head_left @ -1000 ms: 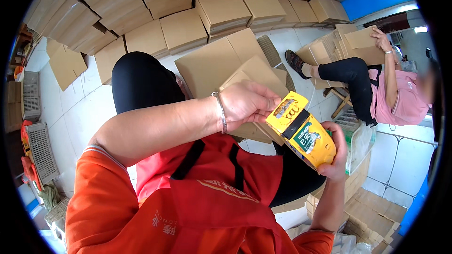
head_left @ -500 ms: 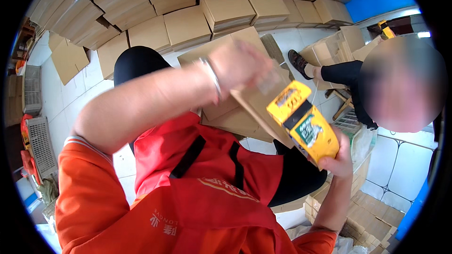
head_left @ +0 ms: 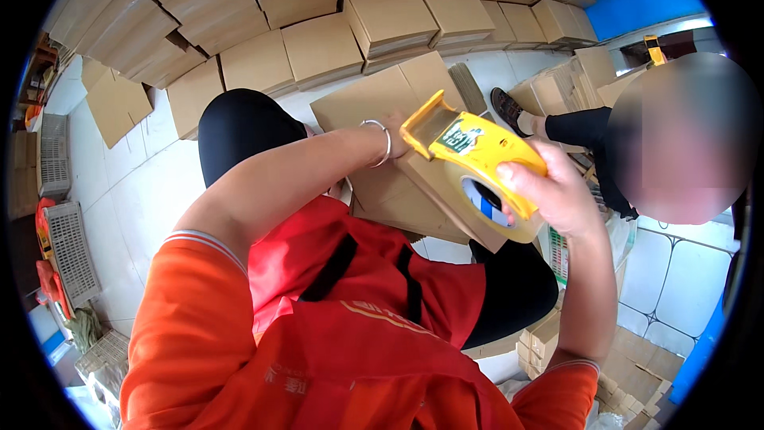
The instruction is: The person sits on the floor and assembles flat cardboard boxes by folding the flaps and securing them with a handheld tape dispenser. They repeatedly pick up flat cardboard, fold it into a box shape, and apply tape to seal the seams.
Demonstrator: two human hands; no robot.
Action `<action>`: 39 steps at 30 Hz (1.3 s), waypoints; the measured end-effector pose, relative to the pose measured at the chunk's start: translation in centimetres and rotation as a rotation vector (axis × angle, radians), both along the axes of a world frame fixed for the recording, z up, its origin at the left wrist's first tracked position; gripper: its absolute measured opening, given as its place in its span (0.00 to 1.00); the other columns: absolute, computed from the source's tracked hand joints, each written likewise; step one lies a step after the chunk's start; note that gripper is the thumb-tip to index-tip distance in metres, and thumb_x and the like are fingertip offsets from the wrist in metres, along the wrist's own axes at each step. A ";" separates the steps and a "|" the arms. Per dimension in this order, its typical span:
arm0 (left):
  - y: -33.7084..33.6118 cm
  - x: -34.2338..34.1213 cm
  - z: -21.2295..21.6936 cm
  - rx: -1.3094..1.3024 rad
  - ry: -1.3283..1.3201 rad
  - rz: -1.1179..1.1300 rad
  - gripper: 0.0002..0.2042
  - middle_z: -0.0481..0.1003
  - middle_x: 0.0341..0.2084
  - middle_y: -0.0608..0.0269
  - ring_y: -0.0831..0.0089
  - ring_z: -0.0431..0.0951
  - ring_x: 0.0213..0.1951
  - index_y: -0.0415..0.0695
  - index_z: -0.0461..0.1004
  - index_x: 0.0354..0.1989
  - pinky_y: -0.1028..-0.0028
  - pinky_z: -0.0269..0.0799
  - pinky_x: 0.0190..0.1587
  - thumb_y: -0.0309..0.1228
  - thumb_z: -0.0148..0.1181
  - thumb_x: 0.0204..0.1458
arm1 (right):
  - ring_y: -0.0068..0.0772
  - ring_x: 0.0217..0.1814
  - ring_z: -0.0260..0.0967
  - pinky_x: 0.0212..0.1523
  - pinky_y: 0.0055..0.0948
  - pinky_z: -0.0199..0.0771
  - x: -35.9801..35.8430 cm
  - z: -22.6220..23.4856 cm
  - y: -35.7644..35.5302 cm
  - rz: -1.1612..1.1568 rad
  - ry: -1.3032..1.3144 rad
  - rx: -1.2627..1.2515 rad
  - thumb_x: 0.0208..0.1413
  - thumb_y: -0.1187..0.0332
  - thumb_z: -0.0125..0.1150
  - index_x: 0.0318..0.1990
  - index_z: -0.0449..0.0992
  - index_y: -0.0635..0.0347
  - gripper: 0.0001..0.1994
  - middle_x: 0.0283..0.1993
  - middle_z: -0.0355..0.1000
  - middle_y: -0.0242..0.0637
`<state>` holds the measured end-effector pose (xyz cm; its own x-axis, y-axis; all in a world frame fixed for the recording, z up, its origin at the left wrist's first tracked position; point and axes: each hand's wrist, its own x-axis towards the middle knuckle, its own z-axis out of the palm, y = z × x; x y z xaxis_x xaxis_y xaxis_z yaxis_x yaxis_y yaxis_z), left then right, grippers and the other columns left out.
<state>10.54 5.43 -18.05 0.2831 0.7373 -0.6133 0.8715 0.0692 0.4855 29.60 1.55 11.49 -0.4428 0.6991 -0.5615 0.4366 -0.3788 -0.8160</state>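
My right hand (head_left: pixel 559 195) grips a yellow tape dispenser (head_left: pixel 476 161) with a roll of clear tape, held against the side of a brown cardboard box (head_left: pixel 382 103) resting on my lap. My left hand (head_left: pixel 395 129) lies flat on that box just left of the dispenser, mostly hidden behind it; a thin bracelet circles the wrist. I wear an orange shirt and a red apron over black trousers.
Stacks of flat cardboard boxes (head_left: pixel 318 8) cover the floor ahead. Another person (head_left: pixel 605 135) in black trousers sits to the right among more cartons (head_left: pixel 581 72). Plastic crates (head_left: pixel 72 247) stand at the left. Folded cartons (head_left: pixel 629 374) lie at lower right.
The dispenser has swung up and leftward along the box, from below my left hand to beside it. My left hand has shifted onto the box top.
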 end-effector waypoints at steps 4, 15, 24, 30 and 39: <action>0.5 -1.3 1.3 0.246 -0.155 -0.207 0.31 0.61 0.62 0.47 0.49 0.58 0.66 0.51 0.56 0.67 0.60 0.63 0.62 0.35 0.57 0.53 | 0.18 0.33 0.70 0.33 0.20 0.71 0.8 -1.0 -0.6 -0.018 -0.006 0.061 0.59 0.62 0.62 0.48 0.74 0.70 0.18 0.36 0.75 0.34; 1.1 -3.3 14.0 -0.302 -1.181 -0.247 0.62 0.66 0.58 0.63 0.73 0.62 0.63 0.46 0.36 0.73 0.72 0.53 0.66 0.22 0.79 0.30 | 0.20 0.27 0.71 0.28 0.22 0.72 0.8 0.0 -0.2 0.064 0.056 0.008 0.59 0.58 0.61 0.44 0.74 0.68 0.18 0.30 0.73 0.31; 2.0 -3.3 13.0 0.074 -0.942 -0.341 0.57 0.57 0.63 0.59 0.62 0.48 0.72 0.47 0.46 0.69 0.67 0.42 0.71 0.28 0.77 0.26 | 0.23 0.39 0.69 0.42 0.23 0.69 8.6 1.6 -3.6 0.012 -0.088 0.012 0.51 0.55 0.68 0.48 0.75 0.68 0.25 0.38 0.74 0.34; 2.1 -2.4 15.6 -0.004 -0.752 -0.336 0.55 0.58 0.60 0.59 0.65 0.55 0.66 0.47 0.48 0.67 0.67 0.48 0.69 0.34 0.78 0.25 | 0.19 0.37 0.67 0.39 0.19 0.68 18.8 -2.7 -10.1 -0.158 -0.166 -0.061 0.46 0.59 0.72 0.44 0.76 0.65 0.22 0.36 0.73 0.30; -2.3 8.0 19.3 0.722 -0.369 -1.036 0.63 0.44 0.72 0.52 0.58 0.41 0.74 0.41 0.42 0.72 0.50 0.33 0.72 0.56 0.75 0.29 | 0.16 0.34 0.64 0.36 0.18 0.65 20.2 -7.6 -10.5 -0.192 0.043 0.019 0.45 0.59 0.74 0.38 0.75 0.63 0.20 0.33 0.70 0.27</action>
